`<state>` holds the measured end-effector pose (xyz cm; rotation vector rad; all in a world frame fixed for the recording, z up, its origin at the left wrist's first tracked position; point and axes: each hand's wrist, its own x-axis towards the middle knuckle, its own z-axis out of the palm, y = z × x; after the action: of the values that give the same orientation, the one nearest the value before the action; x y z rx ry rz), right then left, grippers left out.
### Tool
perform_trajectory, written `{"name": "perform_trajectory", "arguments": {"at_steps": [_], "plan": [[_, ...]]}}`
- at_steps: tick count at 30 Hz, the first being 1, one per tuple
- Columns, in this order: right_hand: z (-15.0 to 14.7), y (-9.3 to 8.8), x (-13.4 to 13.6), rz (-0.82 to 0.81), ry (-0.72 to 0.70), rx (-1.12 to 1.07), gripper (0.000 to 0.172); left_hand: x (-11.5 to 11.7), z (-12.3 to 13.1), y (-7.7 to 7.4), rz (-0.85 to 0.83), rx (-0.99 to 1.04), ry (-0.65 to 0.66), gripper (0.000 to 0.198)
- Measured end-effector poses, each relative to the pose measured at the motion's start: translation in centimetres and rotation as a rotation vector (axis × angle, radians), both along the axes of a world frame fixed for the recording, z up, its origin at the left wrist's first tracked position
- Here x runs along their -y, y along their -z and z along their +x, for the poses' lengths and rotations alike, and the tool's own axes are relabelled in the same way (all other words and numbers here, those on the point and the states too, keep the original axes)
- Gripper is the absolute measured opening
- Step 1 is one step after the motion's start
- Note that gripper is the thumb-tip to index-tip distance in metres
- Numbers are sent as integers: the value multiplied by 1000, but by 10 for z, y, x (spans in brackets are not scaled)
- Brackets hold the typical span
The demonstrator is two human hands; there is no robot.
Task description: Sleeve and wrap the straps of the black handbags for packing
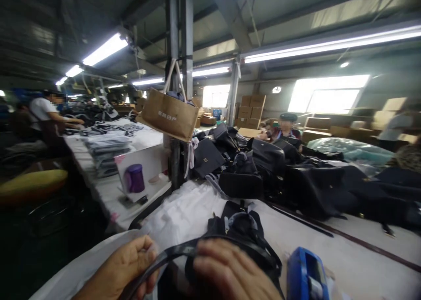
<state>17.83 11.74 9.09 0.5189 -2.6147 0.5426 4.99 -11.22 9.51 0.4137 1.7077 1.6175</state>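
Observation:
A black bag lies on the white table right in front of me, its black strap arching across the bottom of the view. My left hand is closed around the left end of that strap. My right hand rests on the bag and strap with fingers curled over them; motion blurs it. White wrapping paper lies under and behind the bag.
A blue tape dispenser stands at my right. A heap of black bags covers the table's middle. A brown paper bag hangs on a steel post. A purple cup sits left. Other people work at the left and far side.

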Motion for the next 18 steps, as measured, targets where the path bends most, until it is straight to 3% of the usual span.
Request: {"name": "perform_trajectory", "arguments": {"at_steps": [2,4,8,11,14,18], "plan": [[-5,3,-2,32,29,74,93,3,15,2,2,3,-22,42],[-15,9,-5,61,70,227,96,5,24,6,5,-41,-18,41],[-32,10,-19,59,82,382,73,11,20,23,22,-135,-26,43],[-40,-11,-33,177,47,372,48,8,15,30,13,-144,-44,41],[-50,-40,-45,431,12,406,19,-6,14,28,28,-129,-28,39],[-66,-65,-46,666,-9,420,17,-34,21,16,72,-24,3,35]]}}
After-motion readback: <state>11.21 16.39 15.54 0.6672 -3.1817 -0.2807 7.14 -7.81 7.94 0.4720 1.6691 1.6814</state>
